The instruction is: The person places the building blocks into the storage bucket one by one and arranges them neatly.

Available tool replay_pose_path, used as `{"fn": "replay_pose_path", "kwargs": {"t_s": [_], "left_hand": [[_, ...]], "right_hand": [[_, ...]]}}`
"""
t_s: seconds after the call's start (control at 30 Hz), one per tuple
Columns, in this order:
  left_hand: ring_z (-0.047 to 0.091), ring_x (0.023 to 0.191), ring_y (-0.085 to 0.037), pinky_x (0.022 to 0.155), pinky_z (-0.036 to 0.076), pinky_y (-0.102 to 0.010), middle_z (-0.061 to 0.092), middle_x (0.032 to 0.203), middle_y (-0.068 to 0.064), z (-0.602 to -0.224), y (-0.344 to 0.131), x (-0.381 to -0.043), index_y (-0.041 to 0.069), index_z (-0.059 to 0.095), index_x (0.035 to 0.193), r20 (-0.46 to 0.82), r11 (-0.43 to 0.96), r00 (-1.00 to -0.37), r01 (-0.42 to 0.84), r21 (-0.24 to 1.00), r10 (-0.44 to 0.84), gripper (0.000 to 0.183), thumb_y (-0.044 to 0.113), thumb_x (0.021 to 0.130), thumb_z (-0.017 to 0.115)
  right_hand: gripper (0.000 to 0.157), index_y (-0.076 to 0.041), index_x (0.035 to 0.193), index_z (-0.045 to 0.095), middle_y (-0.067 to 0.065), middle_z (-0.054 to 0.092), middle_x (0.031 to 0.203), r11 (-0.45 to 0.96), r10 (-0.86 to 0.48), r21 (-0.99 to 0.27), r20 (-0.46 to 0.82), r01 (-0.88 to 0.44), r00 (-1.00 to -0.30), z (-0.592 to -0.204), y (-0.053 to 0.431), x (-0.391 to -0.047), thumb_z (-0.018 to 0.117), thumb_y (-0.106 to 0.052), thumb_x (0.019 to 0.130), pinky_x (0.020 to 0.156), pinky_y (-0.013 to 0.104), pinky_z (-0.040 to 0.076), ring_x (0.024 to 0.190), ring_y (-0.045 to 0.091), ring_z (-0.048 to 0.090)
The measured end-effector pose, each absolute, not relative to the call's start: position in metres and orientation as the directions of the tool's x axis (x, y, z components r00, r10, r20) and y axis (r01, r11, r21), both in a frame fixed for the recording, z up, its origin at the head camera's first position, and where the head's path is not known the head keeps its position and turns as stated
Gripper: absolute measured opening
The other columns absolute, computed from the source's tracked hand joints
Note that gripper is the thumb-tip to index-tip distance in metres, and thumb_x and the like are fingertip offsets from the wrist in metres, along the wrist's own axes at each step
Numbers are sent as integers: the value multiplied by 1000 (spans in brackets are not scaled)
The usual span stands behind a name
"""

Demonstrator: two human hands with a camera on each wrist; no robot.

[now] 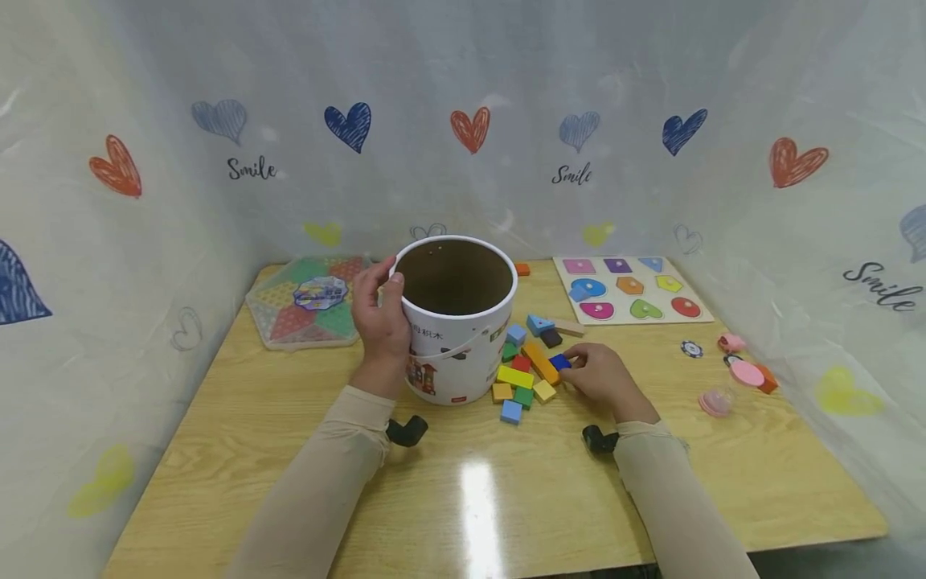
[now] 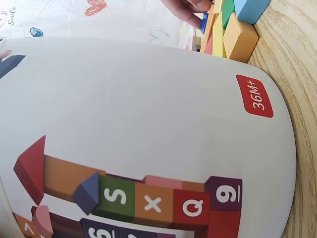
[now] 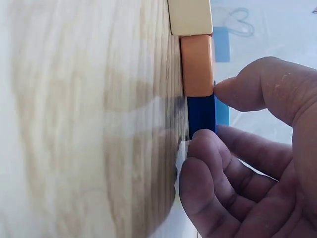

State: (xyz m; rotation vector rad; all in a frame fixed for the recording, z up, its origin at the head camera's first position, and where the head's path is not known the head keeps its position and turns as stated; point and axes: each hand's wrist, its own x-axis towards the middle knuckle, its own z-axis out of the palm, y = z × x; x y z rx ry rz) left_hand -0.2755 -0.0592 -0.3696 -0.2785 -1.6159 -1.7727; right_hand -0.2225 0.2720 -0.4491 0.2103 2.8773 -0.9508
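A white bucket (image 1: 454, 362) with printed toy pictures stands upright on the table, its dark inside visible from above. My left hand (image 1: 383, 318) grips its left side, thumb at the rim. In the left wrist view the bucket wall (image 2: 124, 109) fills most of the picture, and the left hand is out of sight. My right hand (image 1: 599, 371) pinches a dark blue block (image 3: 202, 116) at the right edge of a pile of coloured blocks. An orange block (image 3: 197, 64) lies directly against it. Yellow (image 1: 515, 376), green and light blue blocks lie between that hand and the bucket.
A shape puzzle board (image 1: 633, 289) lies at the back right. At the back left is a hexagonal patterned board (image 1: 311, 305). Small pink items (image 1: 747, 372) and a poker chip (image 1: 691, 349) lie on the right. Printed sheeting (image 1: 463, 193) encloses the table (image 1: 239, 450).
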Motion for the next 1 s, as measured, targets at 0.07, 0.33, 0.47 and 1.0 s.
{"fn": "replay_pose_path", "kwargs": {"t_s": [0.07,0.33,0.47,1.0], "left_hand": [[51,108,-24,94,39,-37,55,113,-12,-369,-61,-276,2,66,114,592,43,-722,620,783,-358,29,14,90,54],[49,109,-16,93,40,-40,53,114,-5,-382,-63,-287,12,66,117,578,58,-742,596,801,-340,31,25,91,54],[48,110,-20,94,40,-42,53,115,-9,-382,-62,-287,11,65,118,580,42,-743,603,797,-335,31,23,91,55],[48,109,-13,93,41,-36,53,112,-1,-380,-61,-285,16,66,116,570,62,-750,586,808,-336,29,26,92,53]], "right_hand": [[43,-7,117,62,8,61,98,803,90,-577,-132,150,-987,-451,269,-226,68,-35,84,70,32,50,81,23,55],[40,-7,112,63,10,60,106,833,76,-535,-139,140,-987,-448,258,-236,63,-38,88,85,41,48,92,27,53],[35,-5,106,65,10,60,99,850,98,-504,-136,154,-986,-445,260,-236,64,-33,86,78,38,49,86,27,53],[31,-8,94,67,6,65,85,806,96,-591,108,14,-989,-348,234,-224,68,-36,80,60,32,52,68,21,61]]}}
